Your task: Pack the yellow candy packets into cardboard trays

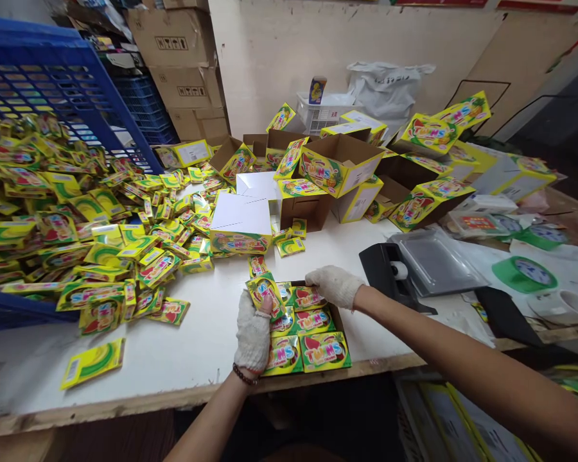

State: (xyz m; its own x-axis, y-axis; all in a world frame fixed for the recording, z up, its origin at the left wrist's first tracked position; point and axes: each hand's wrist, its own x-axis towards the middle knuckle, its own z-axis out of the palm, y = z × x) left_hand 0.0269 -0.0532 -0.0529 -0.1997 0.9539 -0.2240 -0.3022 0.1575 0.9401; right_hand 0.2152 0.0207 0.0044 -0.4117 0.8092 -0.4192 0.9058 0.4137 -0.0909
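At the near edge of the bench (192, 346), a little right of its middle, an open box (340, 317) lies flat. It is filled with rows of yellow packed packets (324, 350) lying face up. Both hands wear white knit gloves.

The left hand (253, 333) comes straight up from the near edge, with a bead bracelet at the wrist. It stands over the box's left side with the knuckles up and the fingers pointing toward the far edge. It is closed on a packet (264, 292), thumb pressed on the packet's face. The packet sticks out beyond the fingertips, tilted, over the box's far left corner and touching the packets under it.

The right forearm crosses in from the near right corner, bare to the wrist. The right hand (334, 285) lies palm down on the far rim of the box, fingers curled toward the left and resting on the far row. Whether it grips anything cannot be told, because the glove hides the fingertips.

Toward the left edge a loose pile (101, 244) of the same packets spills from a tipped blue crate (52, 83). A single stray packet (92, 362) lies apart near the near edge. Beyond the hands stands a closed box with a white top (241, 221). More open cartons (340, 163) are heaped along the far edge. Just right of the right hand sits a black tape dispenser (390, 276), and a green tape roll (524, 274) lies farther toward the right edge.
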